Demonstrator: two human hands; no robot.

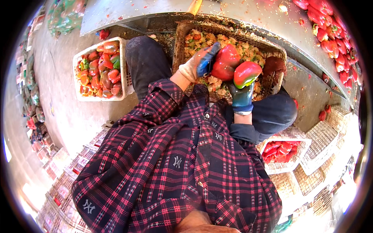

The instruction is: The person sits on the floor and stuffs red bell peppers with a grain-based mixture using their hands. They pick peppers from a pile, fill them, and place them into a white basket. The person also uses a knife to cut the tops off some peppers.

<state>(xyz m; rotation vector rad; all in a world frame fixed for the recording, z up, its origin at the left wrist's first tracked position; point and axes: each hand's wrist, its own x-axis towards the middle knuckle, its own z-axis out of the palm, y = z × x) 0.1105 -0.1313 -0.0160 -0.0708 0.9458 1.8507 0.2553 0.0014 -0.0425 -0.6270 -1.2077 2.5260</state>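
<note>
Both my hands wear work gloves over a brown plastic crate (174,49) filled with pepper cores and scraps. My left hand (204,62), in a pale glove with blue fingers, is at the left side of a large red bell pepper (225,62); its grip is partly hidden. My right hand (242,94), in a dark blue-green glove, holds a red and green pepper piece (247,74), cut side not visible. The piece overlaps the lower right of the large pepper. Whether a knife is in either hand cannot be seen.
A white crate (125,70) of red, orange and green peppers stands at left. Ahead runs a metal table (250,17) with a yellow handle (194,7) and a pile of red peppers (335,38). Behind at right are a crate of red pieces (281,151) and stacked crates (317,139).
</note>
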